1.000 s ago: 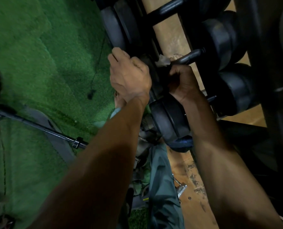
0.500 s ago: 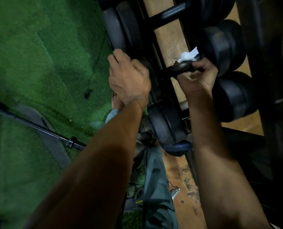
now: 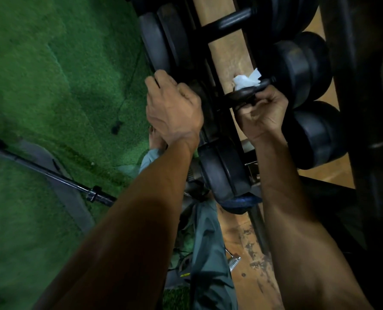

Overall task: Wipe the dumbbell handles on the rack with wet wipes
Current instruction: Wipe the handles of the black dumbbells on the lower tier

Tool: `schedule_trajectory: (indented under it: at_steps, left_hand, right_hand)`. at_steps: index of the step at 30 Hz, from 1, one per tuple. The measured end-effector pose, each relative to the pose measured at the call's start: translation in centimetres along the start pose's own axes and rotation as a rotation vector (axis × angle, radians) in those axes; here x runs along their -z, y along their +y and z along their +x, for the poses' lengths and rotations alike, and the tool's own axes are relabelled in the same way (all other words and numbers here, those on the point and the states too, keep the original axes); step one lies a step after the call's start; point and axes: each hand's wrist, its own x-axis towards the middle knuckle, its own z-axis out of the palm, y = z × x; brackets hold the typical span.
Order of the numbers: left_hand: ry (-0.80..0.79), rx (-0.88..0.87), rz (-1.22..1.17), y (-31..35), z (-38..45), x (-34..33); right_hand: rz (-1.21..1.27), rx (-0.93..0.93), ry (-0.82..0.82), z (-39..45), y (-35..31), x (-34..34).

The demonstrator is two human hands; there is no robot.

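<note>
A wet wipe [image 3: 246, 82], white and bunched, sits on the far side of a dumbbell handle [image 3: 241, 96] on the rack [image 3: 226, 52], right hand [image 3: 262, 110] curled shut round handle and wipe together. Left hand [image 3: 173, 110], at 9 o'clock of the handle, is closed over a dark plate [image 3: 205, 101] at the dumbbell's near end, apparently to steady it. Progress, judged from the frame: one handle mid-wipe; another handle [image 3: 230, 22] at 12 o'clock bears no wipe, w/ more dumbbells on the rack, so most work looks left. Green turf [image 3: 63, 86] lies beyond at 9 o'clock.
</note>
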Motion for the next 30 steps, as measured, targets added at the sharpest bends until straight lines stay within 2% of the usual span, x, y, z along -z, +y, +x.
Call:
schedule_trajectory:
  at_steps: [3, 6, 10, 16, 21, 24, 27, 30]
  left_hand:
    - [-0.007, 0.000, 0.003, 0.0, 0.1, 0.0]
    - [-0.005, -0.002, 0.002, 0.1, 0.0, 0.0]
    - [0.000, -0.003, 0.005, 0.1, 0.0, 0.1]
    - [-0.009, 0.000, 0.001, 0.2, 0.0, 0.1]
    - [-0.009, -0.002, -0.002, 0.1, 0.0, 0.1]
    - [-0.018, 0.007, -0.002, 0.1, 0.0, 0.2]
    - [-0.017, 0.009, 0.009, 0.1, 0.1, 0.1]
    - [-0.017, 0.012, 0.011, 0.0, 0.1, 0.1]
  right_hand:
    - [-0.180, -0.076, -0.046, -0.9, 0.5, 0.1]
    - [-0.231, -0.121, -0.067, -1.1, 1.0, 0.4]
    - [-0.263, -0.076, -0.039, -0.7, 1.3, 1.0]
    - [-0.099, -0.036, 0.006, -0.8, 1.2, 2.5]
    - [0.171, 0.068, 0.228, -1.0, 0.5, 2.4]
    - [0.227, 0.097, 0.253, -1.4, 0.9, 2.6]
    - [0.137, 0.117, 0.256, -1.5, 1.8, 2.7]
    - [-0.085, 0.163, 0.280, -1.8, 2.9, 2.8]
